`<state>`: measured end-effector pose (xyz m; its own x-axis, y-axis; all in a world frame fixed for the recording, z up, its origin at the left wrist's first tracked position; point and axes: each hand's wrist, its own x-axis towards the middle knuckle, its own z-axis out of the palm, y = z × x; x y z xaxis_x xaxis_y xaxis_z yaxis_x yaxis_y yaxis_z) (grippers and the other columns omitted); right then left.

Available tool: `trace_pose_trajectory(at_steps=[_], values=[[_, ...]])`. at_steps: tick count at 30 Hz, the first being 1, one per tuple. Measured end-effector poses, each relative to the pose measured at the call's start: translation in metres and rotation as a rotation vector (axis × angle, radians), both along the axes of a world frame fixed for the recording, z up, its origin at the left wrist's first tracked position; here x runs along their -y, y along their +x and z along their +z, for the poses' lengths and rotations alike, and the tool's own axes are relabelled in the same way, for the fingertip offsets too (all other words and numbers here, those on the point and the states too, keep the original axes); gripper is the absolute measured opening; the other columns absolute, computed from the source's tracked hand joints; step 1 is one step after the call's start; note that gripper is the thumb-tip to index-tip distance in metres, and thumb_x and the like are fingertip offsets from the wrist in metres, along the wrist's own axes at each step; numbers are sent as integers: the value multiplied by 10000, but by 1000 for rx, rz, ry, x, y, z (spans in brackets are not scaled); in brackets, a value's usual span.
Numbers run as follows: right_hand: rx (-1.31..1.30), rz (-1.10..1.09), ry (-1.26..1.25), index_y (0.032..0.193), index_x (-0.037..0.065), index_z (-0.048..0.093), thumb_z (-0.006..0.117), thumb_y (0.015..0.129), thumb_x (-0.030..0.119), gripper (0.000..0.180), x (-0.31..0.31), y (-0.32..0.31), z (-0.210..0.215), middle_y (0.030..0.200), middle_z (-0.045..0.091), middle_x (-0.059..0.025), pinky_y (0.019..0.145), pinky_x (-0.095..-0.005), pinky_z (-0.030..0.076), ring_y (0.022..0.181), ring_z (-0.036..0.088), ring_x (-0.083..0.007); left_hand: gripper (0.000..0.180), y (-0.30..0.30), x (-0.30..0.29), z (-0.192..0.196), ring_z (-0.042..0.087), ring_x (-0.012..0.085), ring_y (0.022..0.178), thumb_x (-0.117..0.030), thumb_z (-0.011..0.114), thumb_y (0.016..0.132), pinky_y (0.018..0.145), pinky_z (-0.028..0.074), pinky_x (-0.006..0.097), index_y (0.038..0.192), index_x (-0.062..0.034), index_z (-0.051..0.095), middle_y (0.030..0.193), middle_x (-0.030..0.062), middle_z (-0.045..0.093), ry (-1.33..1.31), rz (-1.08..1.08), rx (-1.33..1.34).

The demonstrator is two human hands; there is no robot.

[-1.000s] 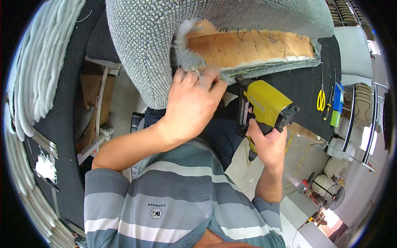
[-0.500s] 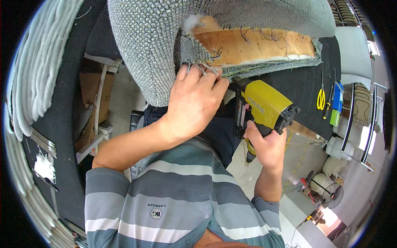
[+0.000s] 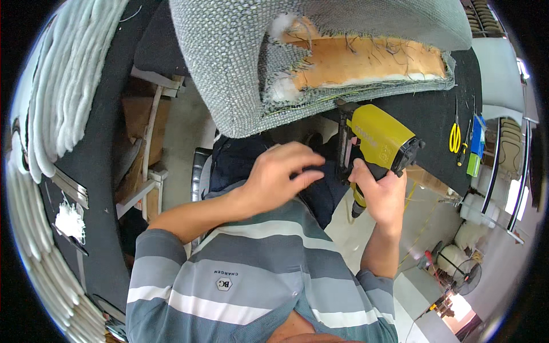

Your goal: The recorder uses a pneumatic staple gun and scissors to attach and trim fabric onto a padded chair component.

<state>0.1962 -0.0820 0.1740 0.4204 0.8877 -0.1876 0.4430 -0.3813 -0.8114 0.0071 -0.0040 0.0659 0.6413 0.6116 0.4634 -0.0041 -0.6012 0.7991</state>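
Note:
Grey woven fabric [image 3: 220, 74] covers a bulky upholstered piece at the top of the view. In its underside a bare wooden panel [image 3: 372, 63] shows, edged with loose threads and tufts of white padding [image 3: 285, 90]. My right hand [image 3: 380, 186] grips the handle of a yellow and black staple gun [image 3: 380, 134]. The gun's nose lies close to the fabric's lower edge; whether it touches I cannot tell. Short of that edge, my left hand [image 3: 280, 176] is in the air over my lap, empty, with thumb and fingers apart.
On the black tabletop at right lie yellow-handled scissors [image 3: 455, 137], a yellow and black screwdriver [image 3: 462, 153] and a blue and green item [image 3: 476, 148]. Long pale padded strips [image 3: 63, 86] are stacked at far left. A fan [image 3: 466, 277] stands at lower right.
My left hand has let go of the fabric edge and pulled back toward my body. The view has shifted slightly, and the staple gun stays in my right hand near the edge.

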Motion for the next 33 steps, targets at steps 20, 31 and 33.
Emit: trace_pose_trajectory(at_steps=[20, 31, 33], values=[[-237, -138, 81, 1233, -46, 627, 670, 852, -87, 386, 8, -15, 3, 1041, 696, -84, 675, -272, 541, 770, 652, -121, 410, 31, -17, 19, 613, 112, 615, -383, 656, 1003, 606, 421, 243, 1134, 2, 709, 944, 91, 752, -1515, 219, 384], [-188, -101, 23, 1206, -56, 628, 664, 877, -79, 332, -1, -20, 4, 1001, 694, -87, 632, -272, 545, 710, 649, -111, 421, 32, -18, 22, 601, 109, 616, -390, 654, 998, 609, 409, 239, 1118, 7, 723, 928, 79, 753, -1523, 221, 395], [-200, -138, 31, 1195, -52, 635, 661, 869, -83, 329, -4, -25, 6, 997, 697, -89, 627, -272, 539, 708, 649, -118, 416, 31, -19, 22, 601, 108, 622, -387, 653, 998, 615, 409, 239, 1110, 7, 728, 927, 76, 754, -1520, 225, 377]])
